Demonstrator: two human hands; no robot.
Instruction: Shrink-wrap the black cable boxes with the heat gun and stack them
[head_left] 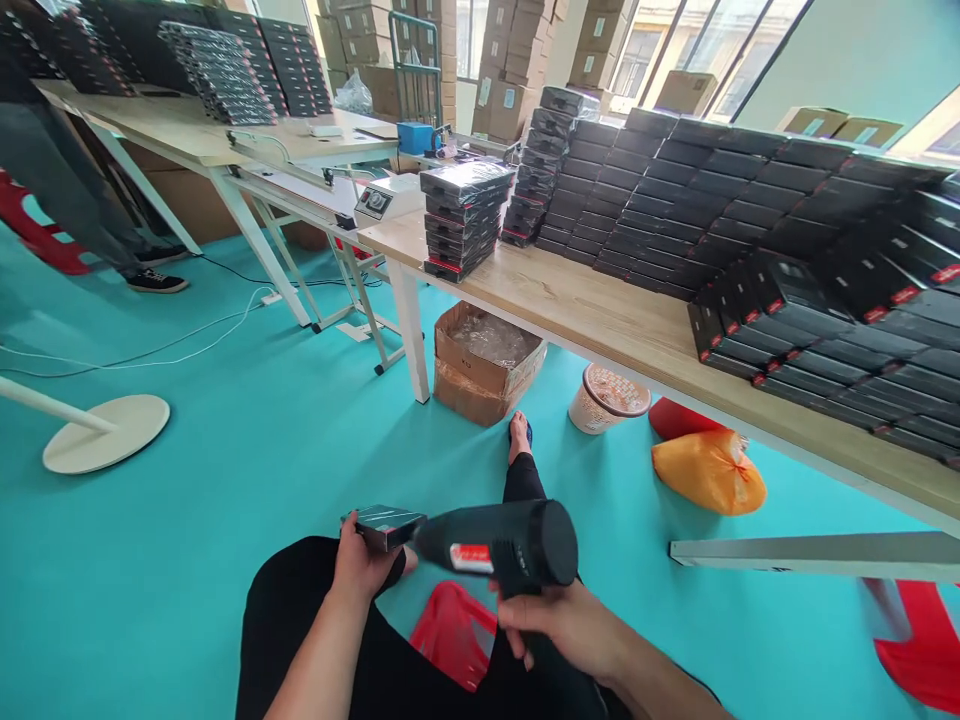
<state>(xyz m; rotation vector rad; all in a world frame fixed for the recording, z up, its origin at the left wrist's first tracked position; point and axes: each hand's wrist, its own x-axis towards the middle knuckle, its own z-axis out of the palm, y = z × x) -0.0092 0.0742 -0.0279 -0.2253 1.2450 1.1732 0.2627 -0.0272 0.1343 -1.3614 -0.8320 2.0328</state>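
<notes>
A black heat gun (487,545) with a red-and-white label is gripped by its handle in my right hand (551,620). Its nozzle points left, close to the near end of a flat black box (386,520). Shiny film seems to cover that box. My left hand (356,565) holds the box from its left side, above my left thigh; some fingers are hidden beneath it. Between my legs shows the red seat (456,635) of a stool.
Stacked black boxes (652,200) fill much of the wooden table (555,300), with a smaller stack (461,220) at its left end. Beneath are an open carton (487,370), a lidded bin (609,398) and an orange bag (709,470). A person's legs (67,170) stand far left.
</notes>
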